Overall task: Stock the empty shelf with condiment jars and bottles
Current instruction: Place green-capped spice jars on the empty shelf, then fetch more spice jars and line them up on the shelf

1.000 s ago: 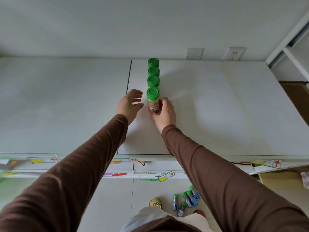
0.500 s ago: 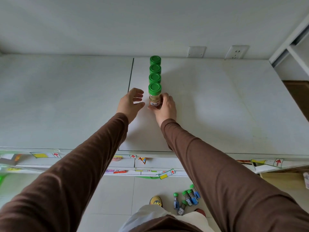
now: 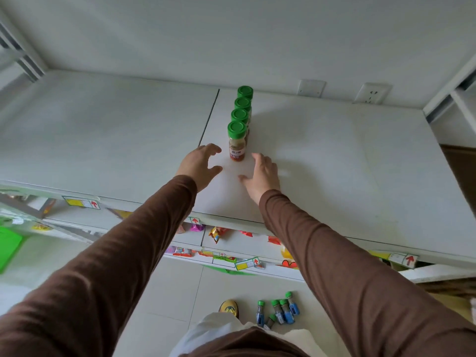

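Matt white shelf (image 3: pixel 334 161) — glossy green plastic jar lids (image 3: pixel 237 128)

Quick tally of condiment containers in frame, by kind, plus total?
Green-capped jars in a row on the top shelf: 4, nearest one
Green-capped bottles with blue labels on the floor: 5, as far as I can tell
Total: 9
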A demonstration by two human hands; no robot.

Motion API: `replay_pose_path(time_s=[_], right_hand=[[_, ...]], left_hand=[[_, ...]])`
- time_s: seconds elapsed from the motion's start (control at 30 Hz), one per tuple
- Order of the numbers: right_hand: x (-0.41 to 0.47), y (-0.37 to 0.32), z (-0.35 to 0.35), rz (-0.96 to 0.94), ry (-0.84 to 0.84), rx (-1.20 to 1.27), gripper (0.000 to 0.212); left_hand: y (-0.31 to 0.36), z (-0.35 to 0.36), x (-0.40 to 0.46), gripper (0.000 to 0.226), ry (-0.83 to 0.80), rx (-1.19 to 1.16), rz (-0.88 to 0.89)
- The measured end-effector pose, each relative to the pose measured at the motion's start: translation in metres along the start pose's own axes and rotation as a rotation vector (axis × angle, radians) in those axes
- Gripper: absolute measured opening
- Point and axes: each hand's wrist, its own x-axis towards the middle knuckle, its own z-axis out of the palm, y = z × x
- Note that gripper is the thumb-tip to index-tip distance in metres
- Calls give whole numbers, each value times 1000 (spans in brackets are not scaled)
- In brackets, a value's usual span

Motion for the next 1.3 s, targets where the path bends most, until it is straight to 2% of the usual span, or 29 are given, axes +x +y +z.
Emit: replay_pose_path(time_s=[0.17,0.3,0.47,0.87,1.3], right_hand=[[-39,31,-43,-219,-181,-254,60],[-76,52,-70,-414,-221,-335,57],[-133,74,-91,-569,-261,-391,53],[-305,66,-77,-771,-407,-361,56],[-581,57,-38,-898,-578,-362,61]], left_hand=[[47,14,-56,47,21,203,-64],[85,33,-112,49,41,287,-169],[127,55,-194,53,49,266,-280],[156,55,-405,63,81,284,-525],[166,57,-715,60,143,189,-762]])
